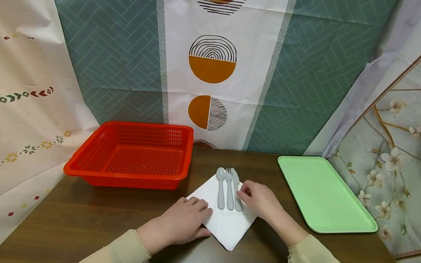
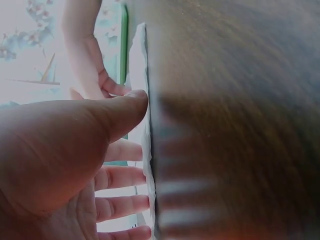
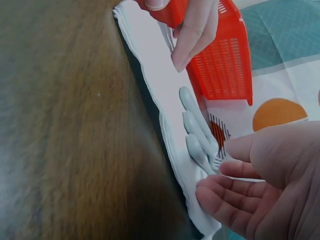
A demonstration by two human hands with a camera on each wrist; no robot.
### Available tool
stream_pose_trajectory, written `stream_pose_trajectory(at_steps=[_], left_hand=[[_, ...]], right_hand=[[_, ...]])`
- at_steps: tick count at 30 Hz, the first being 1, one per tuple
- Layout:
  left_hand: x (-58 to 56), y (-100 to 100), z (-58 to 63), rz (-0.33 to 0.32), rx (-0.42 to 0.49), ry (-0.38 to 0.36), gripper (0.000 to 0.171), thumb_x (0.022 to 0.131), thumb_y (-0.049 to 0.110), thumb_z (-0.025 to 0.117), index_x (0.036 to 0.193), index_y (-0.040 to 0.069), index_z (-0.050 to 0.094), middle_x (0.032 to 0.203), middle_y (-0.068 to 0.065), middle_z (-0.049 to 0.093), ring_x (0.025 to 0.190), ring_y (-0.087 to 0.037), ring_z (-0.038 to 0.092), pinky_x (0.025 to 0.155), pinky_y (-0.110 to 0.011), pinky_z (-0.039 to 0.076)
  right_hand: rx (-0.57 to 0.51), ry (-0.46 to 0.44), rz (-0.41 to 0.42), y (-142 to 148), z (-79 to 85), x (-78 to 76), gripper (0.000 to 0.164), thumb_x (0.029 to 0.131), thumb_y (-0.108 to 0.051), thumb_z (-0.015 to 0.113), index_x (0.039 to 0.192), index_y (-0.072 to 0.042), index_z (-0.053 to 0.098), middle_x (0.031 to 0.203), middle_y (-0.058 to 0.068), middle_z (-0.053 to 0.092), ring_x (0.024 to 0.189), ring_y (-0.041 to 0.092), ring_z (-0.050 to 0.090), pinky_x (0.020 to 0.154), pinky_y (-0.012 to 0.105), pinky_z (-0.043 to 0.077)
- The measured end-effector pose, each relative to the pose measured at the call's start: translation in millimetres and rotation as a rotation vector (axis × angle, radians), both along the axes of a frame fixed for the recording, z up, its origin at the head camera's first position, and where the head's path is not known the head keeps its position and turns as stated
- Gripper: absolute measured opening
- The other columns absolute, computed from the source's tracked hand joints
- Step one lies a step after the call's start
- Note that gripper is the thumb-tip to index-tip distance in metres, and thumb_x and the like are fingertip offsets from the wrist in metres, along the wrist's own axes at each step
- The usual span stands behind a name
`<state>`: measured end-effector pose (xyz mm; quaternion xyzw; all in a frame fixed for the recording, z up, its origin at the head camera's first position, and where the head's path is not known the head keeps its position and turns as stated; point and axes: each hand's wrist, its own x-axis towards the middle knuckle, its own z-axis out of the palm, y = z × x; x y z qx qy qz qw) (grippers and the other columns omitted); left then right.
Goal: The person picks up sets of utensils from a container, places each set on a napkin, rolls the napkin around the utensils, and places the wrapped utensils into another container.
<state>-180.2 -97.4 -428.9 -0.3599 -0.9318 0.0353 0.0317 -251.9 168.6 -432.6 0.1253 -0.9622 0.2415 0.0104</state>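
Note:
A folded white napkin [image 1: 230, 232] lies turned like a diamond on the table. On it a grey spoon [image 1: 221, 190], a fork [image 1: 230, 195] and a knife [image 1: 236, 183] lie side by side, spoon at the left, handles toward the person. The left hand [image 1: 184, 222] rests at the napkin's left edge, and in the left wrist view its fingers reach out straight to that edge. Beside the knife, at the napkin's right side, is the right hand [image 1: 261, 199]. Its fingers bend loosely next to the knife in the right wrist view, with nothing between thumb and fingers.
A red plastic basket [image 1: 125, 177] with slotted walls stands at the back left. At the right lies a light green tray [image 1: 324, 194]. A patterned curtain [image 1: 218, 29] hangs behind the brown wooden table [image 1: 88, 221].

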Motion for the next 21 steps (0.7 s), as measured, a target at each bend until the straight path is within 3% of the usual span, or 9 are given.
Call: stream_pose_trajectory(at_steps=[8, 13, 21], left_hand=[[3.0, 0.3, -0.5, -0.058, 0.049, 0.093, 0.047, 0.095, 0.053, 0.084, 0.122, 0.017, 0.072, 0.13, 0.0, 0.068, 0.12, -0.023, 0.065, 0.096, -0.044, 0.055], [2.7, 5.5, 0.8, -0.096, 0.072, 0.089, 0.049, 0.094, 0.048, 0.087, 0.127, 0.016, 0.072, 0.131, 0.001, 0.07, 0.122, -0.021, 0.067, 0.1, -0.042, 0.056], [5.1, 8.6, -1.9, -0.135, 0.066, 0.073, 0.04, 0.093, 0.045, 0.088, 0.118, 0.018, 0.072, 0.123, 0.004, 0.07, 0.11, -0.017, 0.068, 0.093, -0.035, 0.057]], right_hand=[[0.016, 0.042, 0.09, 12.8, 4.1, 18.3, 0.015, 0.098, -0.024, 0.085, 0.101, -0.016, 0.072, 0.084, -0.007, 0.062, 0.074, 0.011, 0.055, 0.068, 0.032, 0.051], [0.009, 0.114, 0.18, 25.3, 3.6, 32.2, 0.013, 0.096, -0.02, 0.086, 0.104, -0.018, 0.075, 0.09, -0.012, 0.062, 0.08, 0.007, 0.058, 0.072, 0.031, 0.053], [0.084, 0.214, 0.365, 38.8, 1.5, 48.4, 0.029, 0.092, -0.019, 0.091, 0.117, -0.019, 0.077, 0.116, -0.008, 0.072, 0.102, 0.014, 0.071, 0.088, 0.04, 0.06]])
